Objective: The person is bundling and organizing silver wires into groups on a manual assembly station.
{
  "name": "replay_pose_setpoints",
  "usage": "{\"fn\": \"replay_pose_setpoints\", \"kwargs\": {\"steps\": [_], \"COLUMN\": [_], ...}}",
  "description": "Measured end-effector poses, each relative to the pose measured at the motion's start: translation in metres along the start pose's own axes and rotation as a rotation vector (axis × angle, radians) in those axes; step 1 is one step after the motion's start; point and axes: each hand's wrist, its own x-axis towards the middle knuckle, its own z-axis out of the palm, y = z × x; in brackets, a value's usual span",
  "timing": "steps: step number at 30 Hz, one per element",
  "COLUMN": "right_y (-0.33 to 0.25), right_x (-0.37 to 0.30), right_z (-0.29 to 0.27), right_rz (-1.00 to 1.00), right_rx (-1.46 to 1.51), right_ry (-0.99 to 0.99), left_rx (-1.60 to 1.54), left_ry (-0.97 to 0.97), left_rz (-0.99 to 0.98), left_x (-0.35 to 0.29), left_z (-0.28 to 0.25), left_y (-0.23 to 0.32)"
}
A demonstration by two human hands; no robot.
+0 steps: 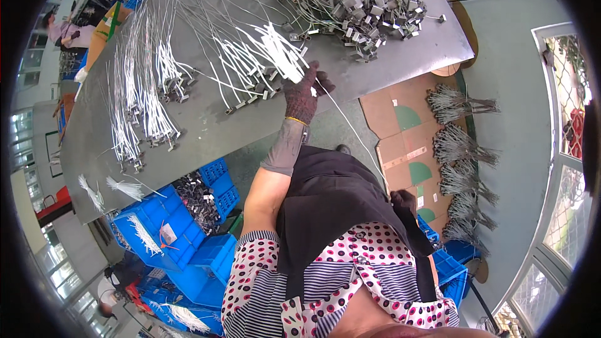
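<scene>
My left hand (305, 92), in a dark maroon knitted glove, is at the table's near edge. Its fingers are bent round the end of a thin white wire (352, 126) and touch a bundle of white sleeves (280, 51); whether it grips that bundle too I cannot tell. Down to the right the wire stretches to my right hand (404, 200), gloved and closed beside my black apron. Just left of the bundle lie white-sleeved wires (241, 66) with small metal pieces on their ends.
On the grey metal table (206, 128) lie more wire bunches (141, 94) and a heap of metal-ended wires (375, 15). Blue crates (166, 228) stand below left. Flattened cardboard (400, 144) and several grey wire bundles (463, 147) are at right. Another person (78, 36) is far left.
</scene>
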Motion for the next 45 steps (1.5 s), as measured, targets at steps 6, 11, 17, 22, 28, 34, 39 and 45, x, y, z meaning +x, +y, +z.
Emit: {"fn": "replay_pose_setpoints", "kwargs": {"steps": [6,11,17,22,28,34,39,45], "right_y": [-0.128,-0.276,-0.385,-0.404,-0.417,-0.428,-0.421,-0.409], "right_x": [0.083,0.127,0.167,0.237,0.315,0.302,0.265,0.261], "right_z": [0.037,0.081,0.128,0.153,0.170,0.160,0.121,0.142], "right_rz": [-0.171,-0.298,-0.536,-0.623,-0.961,-0.662,-0.636,-0.574], "right_rx": [0.007,0.312,0.128,0.008,-0.544,-0.394,-0.760,-0.589], "right_ry": [-0.073,-0.130,-0.105,0.056,0.274,0.140,-0.080,0.146], "left_rx": [0.167,0.380,0.764,1.215,0.975,0.104,-0.245,0.045], "left_ry": [-0.099,-0.123,0.064,0.254,0.464,0.121,0.009,-0.089], "left_rz": [-0.160,-0.110,-0.057,0.155,0.330,0.027,-0.127,-0.271], "left_x": [-0.027,-0.039,-0.005,0.020,0.020,0.004,-0.010,-0.027], "left_z": [-0.005,-0.005,-0.018,-0.041,-0.064,-0.070,-0.078,-0.065], "left_y": [-0.019,-0.025,0.003,0.031,0.064,0.075,0.057,0.010]}}
